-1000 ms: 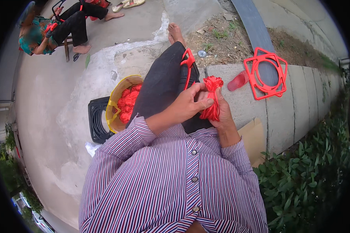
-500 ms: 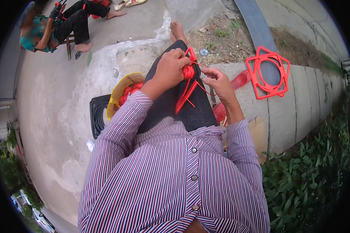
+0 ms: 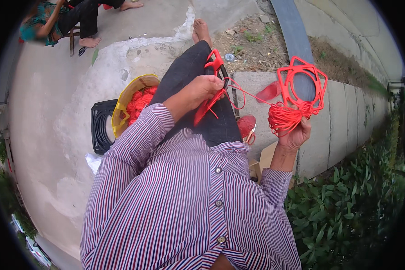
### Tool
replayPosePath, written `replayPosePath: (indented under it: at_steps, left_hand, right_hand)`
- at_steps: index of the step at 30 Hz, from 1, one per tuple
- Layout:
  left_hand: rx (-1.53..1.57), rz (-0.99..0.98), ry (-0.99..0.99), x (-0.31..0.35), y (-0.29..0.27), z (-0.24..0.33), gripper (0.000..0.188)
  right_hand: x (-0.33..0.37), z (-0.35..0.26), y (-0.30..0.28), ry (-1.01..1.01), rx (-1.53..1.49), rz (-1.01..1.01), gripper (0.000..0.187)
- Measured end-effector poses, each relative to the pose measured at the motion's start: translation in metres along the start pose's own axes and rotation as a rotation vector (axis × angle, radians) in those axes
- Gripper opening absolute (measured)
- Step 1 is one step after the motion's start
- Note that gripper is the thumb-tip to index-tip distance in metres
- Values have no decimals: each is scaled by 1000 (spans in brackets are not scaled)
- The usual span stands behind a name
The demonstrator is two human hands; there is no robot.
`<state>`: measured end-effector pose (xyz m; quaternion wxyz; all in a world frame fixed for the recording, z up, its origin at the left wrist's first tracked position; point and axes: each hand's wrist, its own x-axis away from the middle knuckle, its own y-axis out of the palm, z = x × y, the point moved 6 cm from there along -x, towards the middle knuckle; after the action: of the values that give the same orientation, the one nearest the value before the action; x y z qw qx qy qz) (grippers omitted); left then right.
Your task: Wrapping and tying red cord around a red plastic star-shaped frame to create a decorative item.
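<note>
Over my lap my left hand (image 3: 201,90) is closed around the upper end of a red woven strip (image 3: 201,114), by a black bar (image 3: 225,75). Just beyond the fingers, a red plastic frame piece (image 3: 216,62) rests against my thigh; how it joins the strip is hidden. Out to the right my right hand (image 3: 295,136) grips a looped bundle of red cord (image 3: 283,118). A single strand (image 3: 254,96) runs from the bundle back to the strip, with a slack loop hanging by my knee.
Left of my leg stands a yellow bag (image 3: 120,112) of red cord (image 3: 140,101) beside a black plastic frame (image 3: 102,130). Red frames (image 3: 320,85) lie on the right slabs, near red shoes (image 3: 246,126) and scissors (image 3: 251,137). Another person (image 3: 83,22) sits far left.
My right hand has swung out to the right, taking the cord bundle from beside my left hand and drawing out a strand. My left hand has lowered onto the woven strip.
</note>
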<state>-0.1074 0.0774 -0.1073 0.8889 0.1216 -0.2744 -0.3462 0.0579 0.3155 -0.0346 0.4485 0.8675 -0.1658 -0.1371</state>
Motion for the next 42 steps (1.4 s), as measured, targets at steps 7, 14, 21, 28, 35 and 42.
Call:
replayPosePath:
  at_steps: [7,14,21,28,35,42]
  left_hand:
    - [197,-103,-41,0,15,-18,11]
    - [212,-142,-43,-1,19,-19,12]
    - [402,-221,-77,1,14,-20,12]
    - [449,-135,-126,-13,12,-26,12]
    - [-573,409,685,40,33,37,19]
    - [-328,349,527,17,11,56,11]
  right_hand:
    - [16,-11,-16,49,39,130,17]
    - [-22,133,16,323,546,88,26]
    - [8,95,87,268,858,-25,18]
    - [37,116,102,364,823,-145,22]
    - [24,63,141,394,398,-149,45]
    - [-38,80,76,384,1380,-525,36]
